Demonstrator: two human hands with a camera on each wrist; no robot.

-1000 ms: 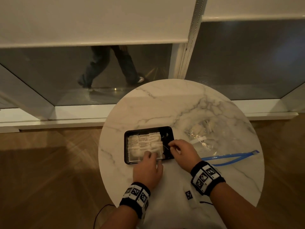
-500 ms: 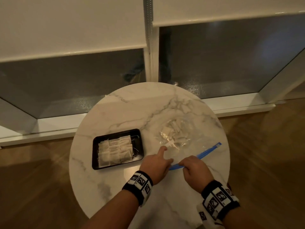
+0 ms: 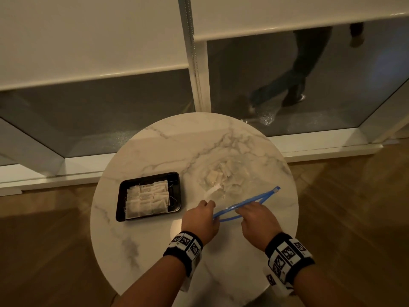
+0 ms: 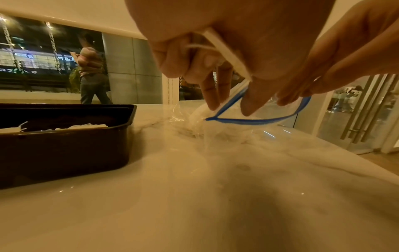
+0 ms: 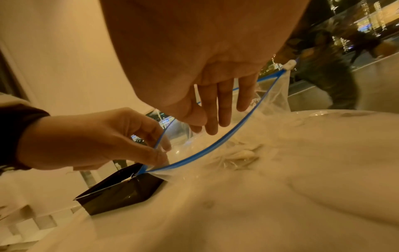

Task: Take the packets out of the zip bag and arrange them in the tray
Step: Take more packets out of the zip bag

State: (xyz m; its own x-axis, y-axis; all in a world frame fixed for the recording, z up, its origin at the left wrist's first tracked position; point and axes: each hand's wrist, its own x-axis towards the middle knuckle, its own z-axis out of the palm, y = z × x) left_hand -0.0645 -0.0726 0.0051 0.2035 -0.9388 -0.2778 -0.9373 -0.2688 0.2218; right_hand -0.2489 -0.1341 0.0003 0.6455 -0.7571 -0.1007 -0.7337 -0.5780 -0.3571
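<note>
- Round marble tabletop (image 3: pixel 155 251) stands before a window with blinds half lowered; a wood floor lies around it.
- Clear zip bag (image 3: pixel 239 187) lies ahead of both hands, its blue zip strip (image 3: pixel 250 201) gaping into a loop.
- Black tray (image 3: pixel 120 204) sits left of the left hand, near but apart from it, with white packets (image 3: pixel 146 201) laid in rows inside.
- More packets (image 3: pixel 218 176) lie heaped in the bag, beyond the fingertips.
- Left hand (image 3: pixel 200 219) pinches the near end of the zip strip between thumb and fingers.
- Right hand (image 3: pixel 257 220) has relaxed, nearly straight fingers (image 5: pixel 224 109) reaching down into the bag's mouth, grasping nothing.
</note>
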